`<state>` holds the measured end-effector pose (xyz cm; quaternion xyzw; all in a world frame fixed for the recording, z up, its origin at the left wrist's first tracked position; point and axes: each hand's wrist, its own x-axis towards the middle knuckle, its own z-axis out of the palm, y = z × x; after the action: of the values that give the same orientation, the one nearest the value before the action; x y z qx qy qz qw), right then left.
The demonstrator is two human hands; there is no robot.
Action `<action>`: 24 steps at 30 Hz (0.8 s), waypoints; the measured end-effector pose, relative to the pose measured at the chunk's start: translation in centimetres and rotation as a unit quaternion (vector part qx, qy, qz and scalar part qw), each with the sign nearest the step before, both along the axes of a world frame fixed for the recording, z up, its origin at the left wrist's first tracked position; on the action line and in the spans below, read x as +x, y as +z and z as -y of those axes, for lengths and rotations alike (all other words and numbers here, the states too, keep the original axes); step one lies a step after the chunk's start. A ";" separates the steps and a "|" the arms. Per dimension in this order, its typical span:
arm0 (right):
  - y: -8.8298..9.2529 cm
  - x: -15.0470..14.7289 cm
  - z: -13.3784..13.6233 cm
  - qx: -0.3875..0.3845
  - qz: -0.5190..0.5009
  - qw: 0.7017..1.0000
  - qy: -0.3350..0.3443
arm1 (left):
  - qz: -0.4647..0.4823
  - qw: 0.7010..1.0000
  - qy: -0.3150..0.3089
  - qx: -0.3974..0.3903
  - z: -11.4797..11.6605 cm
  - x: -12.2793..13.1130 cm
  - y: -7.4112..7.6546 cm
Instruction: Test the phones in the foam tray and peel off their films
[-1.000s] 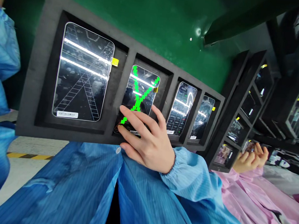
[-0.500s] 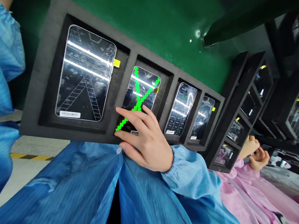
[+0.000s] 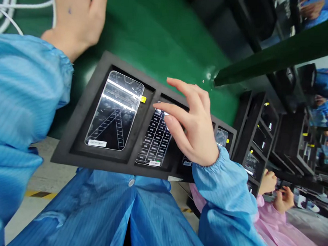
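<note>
Tray [image 3: 72,145], one, four pockets, at near edge of table [image 3: 160,34]; open green surface behind it. Phones [image 3: 115,111]: four, the third mostly hidden. Right hand [image 3: 194,127] spread, fingertips at top of second phone [image 3: 155,141]; left hand [image 3: 76,12] raised over the table, fingers cut off, state unclear.

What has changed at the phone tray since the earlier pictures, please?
The right hand moved from the lower end of the second phone to its upper end, fingers spread. Its screen switched from a green cross to a grid of cells. The left hand came into view above. The phones stay seated in the foam tray.
</note>
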<state>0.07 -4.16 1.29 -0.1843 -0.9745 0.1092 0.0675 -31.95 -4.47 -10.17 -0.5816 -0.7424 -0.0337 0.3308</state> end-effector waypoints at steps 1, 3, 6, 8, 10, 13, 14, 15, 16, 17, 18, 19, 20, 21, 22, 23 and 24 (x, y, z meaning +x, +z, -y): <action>-0.4 -0.9 -0.2 0.006 0.007 1.000 0.011 | 0.123 0.992 0.000 0.029 -0.2 0.2 0.2; -1.2 -2.5 -0.4 0.023 0.019 0.999 0.036 | 0.276 0.960 -0.013 0.047 -0.7 0.7 0.5; -2.5 -4.3 -0.8 0.056 0.023 0.996 0.059 | 0.340 0.937 -0.014 0.071 -1.0 1.1 0.7; -3.1 -5.1 -1.1 0.070 0.023 0.996 0.057 | 0.362 0.928 -0.026 0.086 -0.9 1.2 0.8; -3.5 -5.7 -1.4 0.074 0.023 0.995 0.055 | 0.374 0.922 -0.040 0.092 -0.7 1.4 0.9; -4.1 -6.7 -1.7 0.072 0.025 0.995 0.064 | 0.385 0.916 -0.048 0.099 -0.7 1.6 0.9; -4.2 -7.1 -1.7 0.071 0.026 0.995 0.067 | 0.390 0.914 -0.048 0.104 -0.8 1.6 0.9; -4.4 -7.5 -1.7 0.071 0.027 0.995 0.070 | 0.394 0.911 -0.048 0.111 -0.9 1.6 0.9; -4.5 -7.9 -1.7 0.071 0.028 0.994 0.073 | 0.398 0.909 -0.049 0.119 -1.0 1.6 0.8; -4.6 -8.3 -1.6 0.072 0.028 0.994 0.074 | 0.400 0.906 -0.052 0.125 -1.1 1.6 0.7; -4.7 -8.6 -1.6 0.073 0.027 0.994 0.076 | 0.402 0.904 -0.054 0.132 -1.2 1.6 0.7; -4.8 -8.9 -1.6 0.075 0.026 0.994 0.077 | 0.405 0.902 -0.057 0.138 -1.3 1.6 0.6; -4.9 -9.1 -1.6 0.078 0.026 0.994 0.077 | 0.407 0.900 -0.060 0.143 -1.3 1.6 0.5; -4.9 -9.3 -1.5 0.080 0.027 0.993 0.078 | 0.410 0.898 -0.063 0.147 -1.4 1.6 0.5; -5.0 -9.4 -1.5 0.082 0.029 0.993 0.078 | 0.413 0.896 -0.064 0.151 -1.4 1.6 0.4; -5.0 -9.5 -1.5 0.082 0.032 0.993 0.079 | 0.416 0.894 -0.065 0.153 -1.4 1.7 0.4; -5.0 -9.5 -1.5 0.081 0.036 0.993 0.079 | 0.419 0.893 -0.065 0.154 -1.4 1.7 0.5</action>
<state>-9.40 -2.65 -3.70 -0.1041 -0.9934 0.0282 0.0384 -30.26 -3.10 -9.71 -0.5027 -0.7581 -0.4093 0.0715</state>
